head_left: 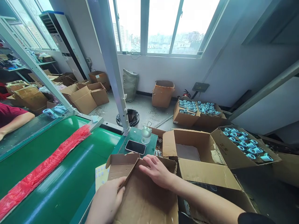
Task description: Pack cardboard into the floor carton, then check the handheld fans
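Both hands are on a worn brown corrugated cardboard box that sits at the near edge of the green-topped bench, right in front of the person. The left hand has its grip closed around the near left flap edge, thumb over the rim and fingers underneath. The right hand lies flat and open on the far flap of the same box, fingers spread, holding nothing. Just beyond the box a black smartphone lies face up on the bench, and beside it stands a clear plastic bottle with a white handle. A long strip of crinkled red plastic film runs along the green conveyor surface to the left. To the right stands a larger open brown carton, and further right another carton filled with small teal-capped cylinders. Another person's forearm in a dark red sleeve rests at the far left.
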`<state>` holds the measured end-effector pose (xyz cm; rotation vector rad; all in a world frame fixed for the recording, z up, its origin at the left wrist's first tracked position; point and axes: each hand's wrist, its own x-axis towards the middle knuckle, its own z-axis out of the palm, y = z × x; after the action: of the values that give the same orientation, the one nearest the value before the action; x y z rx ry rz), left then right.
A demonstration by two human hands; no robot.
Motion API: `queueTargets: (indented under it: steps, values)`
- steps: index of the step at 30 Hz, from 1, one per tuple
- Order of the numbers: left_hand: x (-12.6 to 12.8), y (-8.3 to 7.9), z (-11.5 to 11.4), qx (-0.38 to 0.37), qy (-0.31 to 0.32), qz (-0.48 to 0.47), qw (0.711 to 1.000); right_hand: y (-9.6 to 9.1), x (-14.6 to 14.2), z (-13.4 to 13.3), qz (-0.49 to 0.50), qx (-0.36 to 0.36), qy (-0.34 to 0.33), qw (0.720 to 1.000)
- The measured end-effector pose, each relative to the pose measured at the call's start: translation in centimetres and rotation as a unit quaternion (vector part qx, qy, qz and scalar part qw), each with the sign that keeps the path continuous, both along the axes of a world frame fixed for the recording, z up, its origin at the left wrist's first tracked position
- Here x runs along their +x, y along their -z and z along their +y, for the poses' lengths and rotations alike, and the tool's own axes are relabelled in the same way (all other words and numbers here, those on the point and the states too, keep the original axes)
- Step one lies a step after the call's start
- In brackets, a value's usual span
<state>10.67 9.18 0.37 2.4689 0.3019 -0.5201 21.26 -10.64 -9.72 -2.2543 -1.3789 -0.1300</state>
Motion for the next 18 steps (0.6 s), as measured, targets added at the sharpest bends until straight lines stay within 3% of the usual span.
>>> queueTargets:
  steps: [2,4,8,13,18]
  values:
    - [0.4,-0.2,-0.3,0.014,0.012,0.001,1.0,0.3,-0.3,0.0,-0.123,0.002,-0.08,0.989]
    - [0.8,-0.1,-0.6,0.045,0.025,0.008,0.999,0.5,-0.3,0.2,-0.167,-0.033,-0.148,0.974]
    - [1.6,0.6,-1.1,0.128,0.082,0.031,0.988,2.3,0.1,1.3,-0.123,-0.088,-0.242,0.958]
    - [2.8,0.8,-2.0,0.174,0.152,0.021,0.973,5.7,0.0,2.7,-0.003,-0.056,-0.237,0.97]
    - [3.6,-0.3,-2.3,0.196,0.174,0.005,0.965,5.3,0.0,3.4,0.0,-0.047,-0.248,0.968]
